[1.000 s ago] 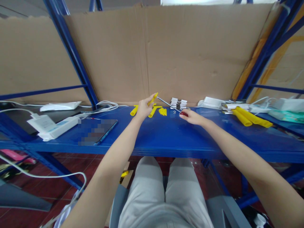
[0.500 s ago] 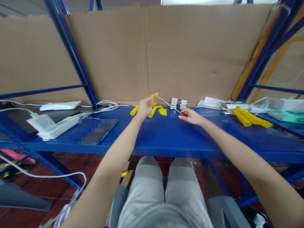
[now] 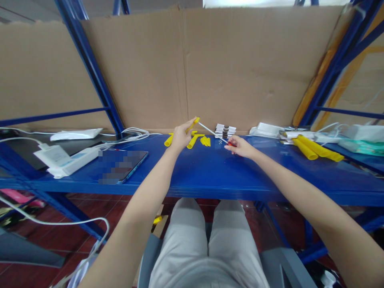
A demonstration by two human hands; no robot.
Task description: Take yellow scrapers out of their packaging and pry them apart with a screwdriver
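My left hand point(image 3: 181, 137) is closed around a yellow plastic handle point(image 3: 196, 120), raised above the back of the blue table. My right hand point(image 3: 241, 147) grips a screwdriver point(image 3: 212, 132) by its red handle. The long metal shaft slants up to the left, and its tip meets the top end of the yellow handle. Beneath my left hand lie a yellow tube piece point(image 3: 168, 140) and another L-shaped yellow piece point(image 3: 194, 142). Small yellow parts point(image 3: 205, 141) form a pile to their right. Tiny metal bits point(image 3: 221, 141), perhaps screws, lie near the screwdriver shaft.
White bundles with dark bands point(image 3: 225, 131) stand against the cardboard wall point(image 3: 240, 72). Yellow tubes point(image 3: 319, 148) lie at right. A tablet point(image 3: 132, 164), a power strip point(image 3: 75, 160) and white cables point(image 3: 135, 133) occupy the left. Blue posts point(image 3: 93, 76) frame the table point(image 3: 210, 172).
Both hands keep nearly the same place. My right hand has shifted very slightly left with the screwdriver, whose tip stays at the yellow handle.
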